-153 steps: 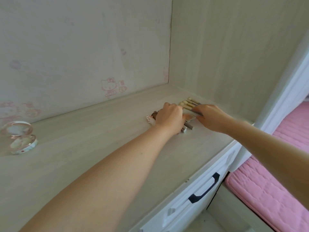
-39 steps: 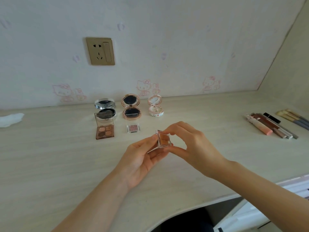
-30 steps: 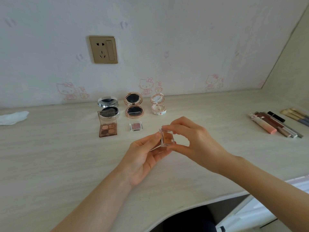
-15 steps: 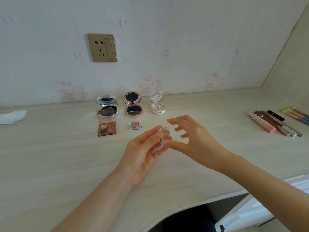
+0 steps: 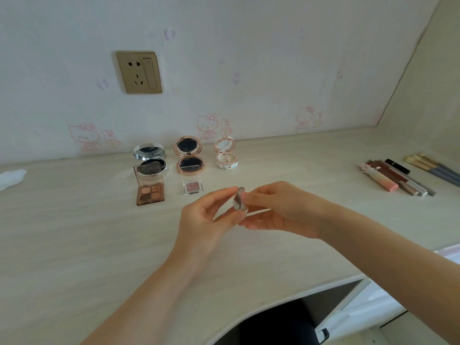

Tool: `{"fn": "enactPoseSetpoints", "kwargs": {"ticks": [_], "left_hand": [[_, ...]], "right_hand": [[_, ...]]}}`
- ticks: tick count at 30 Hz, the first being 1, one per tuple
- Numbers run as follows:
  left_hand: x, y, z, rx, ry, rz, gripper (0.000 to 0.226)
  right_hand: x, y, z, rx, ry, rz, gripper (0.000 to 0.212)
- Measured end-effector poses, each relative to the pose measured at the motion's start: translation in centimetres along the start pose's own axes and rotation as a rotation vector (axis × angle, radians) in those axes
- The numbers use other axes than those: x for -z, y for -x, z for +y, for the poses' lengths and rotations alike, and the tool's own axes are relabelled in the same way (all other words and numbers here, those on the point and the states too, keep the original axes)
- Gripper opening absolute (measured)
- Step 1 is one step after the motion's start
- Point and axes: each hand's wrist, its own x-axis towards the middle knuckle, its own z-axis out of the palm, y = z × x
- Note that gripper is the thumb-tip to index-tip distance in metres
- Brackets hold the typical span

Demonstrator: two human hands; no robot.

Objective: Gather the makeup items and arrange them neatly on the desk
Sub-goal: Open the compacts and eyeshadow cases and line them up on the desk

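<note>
Both grips, left hand (image 5: pixel 206 217) and right hand (image 5: pixel 281 210), pinch a small clear case (image 5: pixel 239 198) between them, edge-on, long axis twelve-to-six.

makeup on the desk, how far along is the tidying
Done: three open round compacts stand in a row by the wall, with the four-pan palette and a single pink eyeshadow in front; tubes and brushes lie side by side at right. In hand: left hand and right hand pinch a small clear case. Left: setting it down, likely beside the pink eyeshadow.
</note>
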Motion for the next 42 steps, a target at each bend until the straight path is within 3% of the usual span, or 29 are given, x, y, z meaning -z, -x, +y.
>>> {"fn": "enactPoseSetpoints", "kwargs": {"ticks": [3, 6, 9, 12, 19, 29, 35, 42], "left_hand": [[-0.2, -0.1, 0.1, 0.133, 0.163, 0.046, 0.051], [-0.3, -0.3, 0.3, 0.285, 0.39, 0.055, 0.047], [0.0, -0.3, 0.5, 0.342, 0.434, 0.038, 0.034], [0.1, -0.5, 0.6, 0.368, 0.448, 0.063, 0.04], [0.4, -0.7, 0.5, 0.401, 0.499, 0.05, 0.04], [0.8, -0.8, 0.3, 0.367, 0.479, -0.011, 0.037], [0.6, -0.6, 0.1, 0.244, 0.013, 0.129, 0.021], [0.9, -0.3, -0.6, -0.067, -0.644, 0.152, 0.026]], "right_hand": [[-0.2, -0.3, 0.2, 0.145, 0.181, 0.106, 0.031], [-0.4, -0.3, 0.3, 0.408, 0.583, 0.262, 0.033], [-0.9, -0.2, 0.7, 0.608, 0.857, 0.259, 0.03], [-1.2, -0.3, 1.0, 0.708, 0.992, 0.255, 0.032], [-0.6, -0.3, 0.7, 0.721, 1.084, 0.223, 0.029], [0.4, -0.1, -0.2, 0.654, 1.015, 0.162, 0.028], [0.4, -0.8, 0.1, 0.71, 1.106, 0.279, 0.024], [0.5, -1.8, 0.8, 0.622, 1.353, 0.27, 0.032]]}}
